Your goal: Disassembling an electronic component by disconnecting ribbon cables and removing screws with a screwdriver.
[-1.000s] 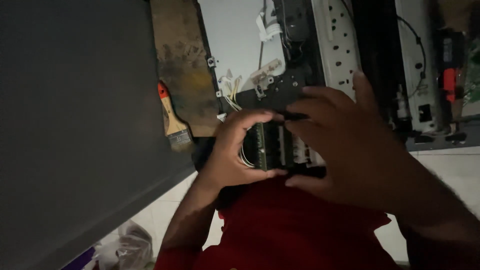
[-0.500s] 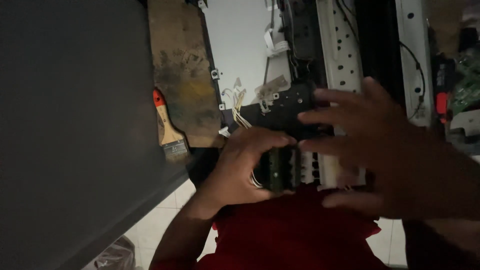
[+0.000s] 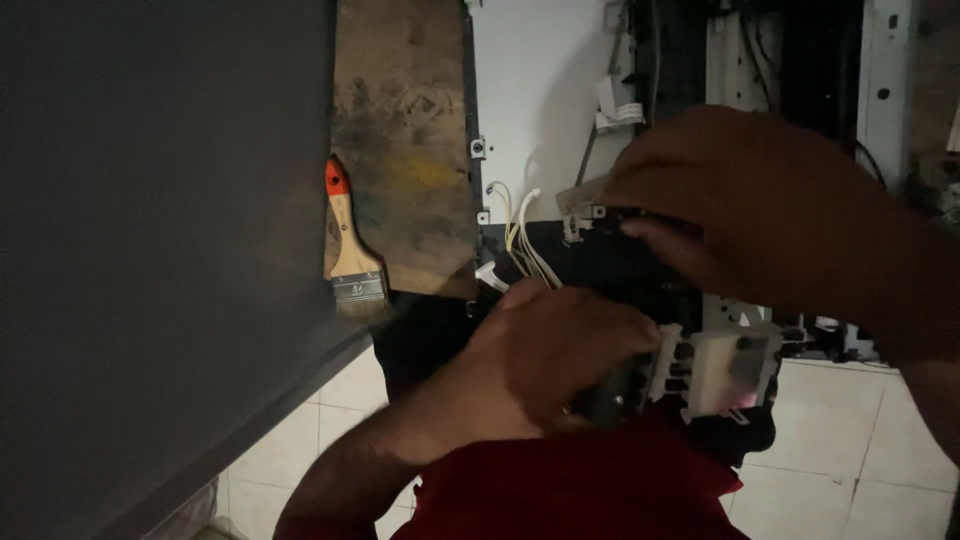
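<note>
Head view: both hands on dismantled printer part.
Left hand [image 3: 545, 350] fingers clamped on black-and-white carriage [image 3: 690, 370], steadying it; right hand [image 3: 760, 210] fingers curled onto black housing [image 3: 600, 265]; paintbrush [image 3: 348, 245] nearby.

Left hand [image 3: 545, 350] blurred, covers black module [image 3: 640, 275] near paintbrush [image 3: 350, 245]; right hand [image 3: 770, 215] hides module's top, wrist cut off.

my left hand [image 3: 545, 350] sits low in view, fingers curled tight in a grip, forearm running down toward the bottom edge. my right hand [image 3: 770, 215] hangs above it, palm down, fingers bent and pointing left, its forearm leaving at the right.
</note>
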